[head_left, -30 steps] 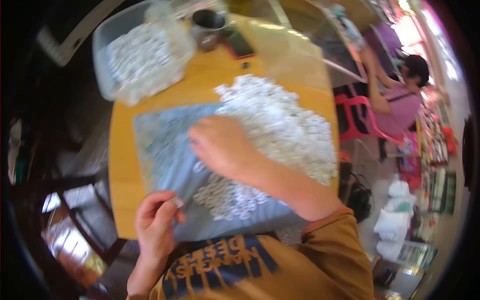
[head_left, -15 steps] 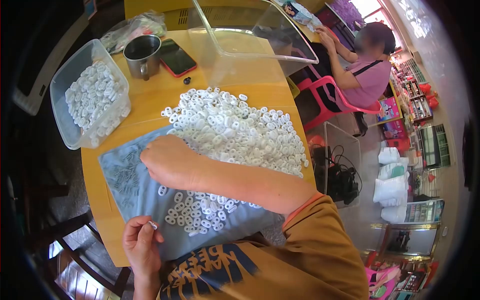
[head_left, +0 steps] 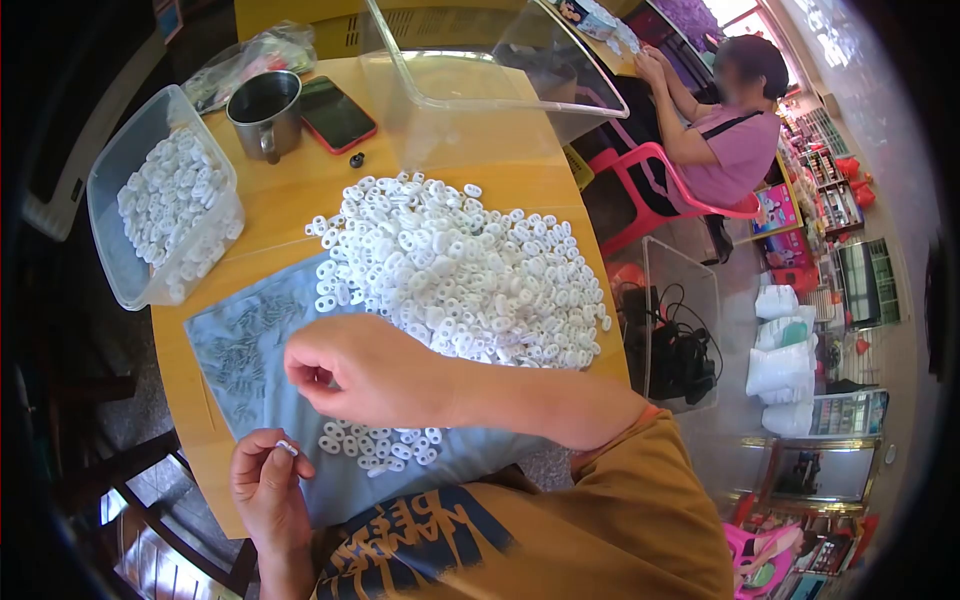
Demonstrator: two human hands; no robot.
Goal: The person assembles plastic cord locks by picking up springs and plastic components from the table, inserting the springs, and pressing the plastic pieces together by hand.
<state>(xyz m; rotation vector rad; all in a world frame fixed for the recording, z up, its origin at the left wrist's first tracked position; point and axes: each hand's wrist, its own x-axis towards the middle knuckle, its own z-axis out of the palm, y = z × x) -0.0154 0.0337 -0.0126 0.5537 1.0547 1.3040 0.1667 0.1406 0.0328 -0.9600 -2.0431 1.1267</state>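
Observation:
My left hand (head_left: 270, 490) pinches a small white oval piece with holes (head_left: 287, 448) between thumb and fingertips, at the cloth's near left edge. My right hand (head_left: 365, 370) is above the blue-grey cloth (head_left: 300, 290), its fingers curled into a pinch; whatever is at the fingertips is hidden. Many tiny slim greyish pieces (head_left: 245, 345) lie spread on the cloth left of this hand. Below my right wrist is a small group of white two-hole pieces (head_left: 375, 448), partly covered by the arm. A large heap of the same white pieces (head_left: 470, 270) lies beyond my forearm.
A clear plastic tub (head_left: 108, 210) of white pieces stands at left. Behind are a metal mug (head_left: 265, 115), a phone (head_left: 338, 112), a small black object (head_left: 357, 160) and a large clear bin (head_left: 480, 105). A person (head_left: 740, 150) sits on a pink chair (head_left: 660, 190).
My right hand has moved from over the tiny greyish pieces toward me, nearer my left hand. My left hand still pinches the white piece. The whole view has shifted slightly.

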